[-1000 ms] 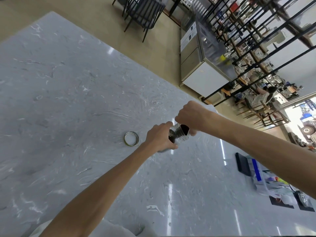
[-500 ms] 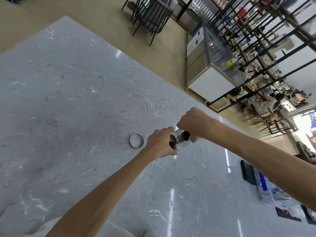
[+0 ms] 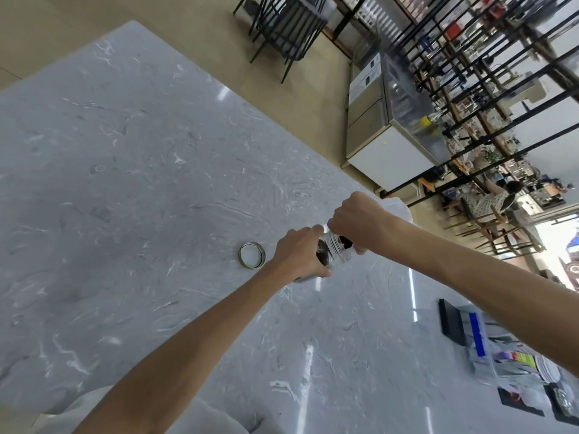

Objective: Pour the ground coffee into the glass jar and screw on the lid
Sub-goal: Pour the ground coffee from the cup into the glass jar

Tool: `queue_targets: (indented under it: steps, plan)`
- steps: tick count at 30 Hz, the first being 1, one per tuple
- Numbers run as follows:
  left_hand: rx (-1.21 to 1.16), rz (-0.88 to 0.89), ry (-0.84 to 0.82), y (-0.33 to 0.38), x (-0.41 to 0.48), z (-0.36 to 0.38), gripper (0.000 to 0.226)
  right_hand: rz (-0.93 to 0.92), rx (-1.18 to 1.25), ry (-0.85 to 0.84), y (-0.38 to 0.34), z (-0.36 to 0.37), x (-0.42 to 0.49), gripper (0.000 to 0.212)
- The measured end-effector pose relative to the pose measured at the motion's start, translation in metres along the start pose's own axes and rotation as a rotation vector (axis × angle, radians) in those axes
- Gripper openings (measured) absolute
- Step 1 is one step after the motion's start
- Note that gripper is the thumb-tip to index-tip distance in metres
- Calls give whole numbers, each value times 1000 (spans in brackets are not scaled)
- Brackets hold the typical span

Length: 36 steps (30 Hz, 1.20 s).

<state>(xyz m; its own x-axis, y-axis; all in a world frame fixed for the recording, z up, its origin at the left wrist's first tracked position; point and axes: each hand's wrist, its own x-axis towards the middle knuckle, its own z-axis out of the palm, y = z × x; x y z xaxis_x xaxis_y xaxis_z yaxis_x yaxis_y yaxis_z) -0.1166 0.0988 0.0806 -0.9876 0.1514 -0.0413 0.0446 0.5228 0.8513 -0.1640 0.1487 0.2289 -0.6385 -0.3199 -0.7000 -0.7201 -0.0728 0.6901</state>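
My left hand (image 3: 299, 255) grips the body of a clear glass jar (image 3: 336, 246) held just above the grey marble table (image 3: 131, 183). The jar's threaded neck points right, and dark ground coffee (image 3: 322, 255) shows inside it. My right hand (image 3: 357, 223) is closed over a dark coffee container (image 3: 346, 242) pressed against the jar's mouth. That container is mostly hidden by my fingers. The round metal lid (image 3: 251, 255) lies flat on the table, a short way left of my left hand.
At the right edge of the table sit a black slab (image 3: 451, 322) and a clear plastic box (image 3: 501, 355) with colourful items. Beyond the table's far edge are a white cabinet (image 3: 385, 158), black chairs (image 3: 288, 29) and black shelving.
Both hands stay together at the jar's mouth with little relative motion. The view has drifted slightly, and the lid has not moved.
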Motion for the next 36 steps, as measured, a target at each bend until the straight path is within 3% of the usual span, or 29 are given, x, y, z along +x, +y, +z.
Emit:
queue_targets:
  steps: [3, 5, 8, 10, 14, 36]
  plan:
    - [-31, 6, 13, 2, 1, 0, 80, 0, -47, 5, -4, -2, -3, 16]
    - [-34, 7, 25, 1, 1, 0, 79, 29, -90, 20, -7, 2, -2, 28]
    - [-36, 4, 40, 1, 0, 1, 83, 5, -47, -29, -1, -1, -7, 22]
    - [-51, 0, 25, 0, 0, 4, 86, -21, 13, -39, 5, -1, -10, 40]
    - [-64, -4, 11, 0, -1, 6, 88, -26, 92, -49, 10, 3, -10, 50]
    - [-56, 23, 22, 5, 6, -5, 75, 33, 28, 7, 25, 4, -13, 53]
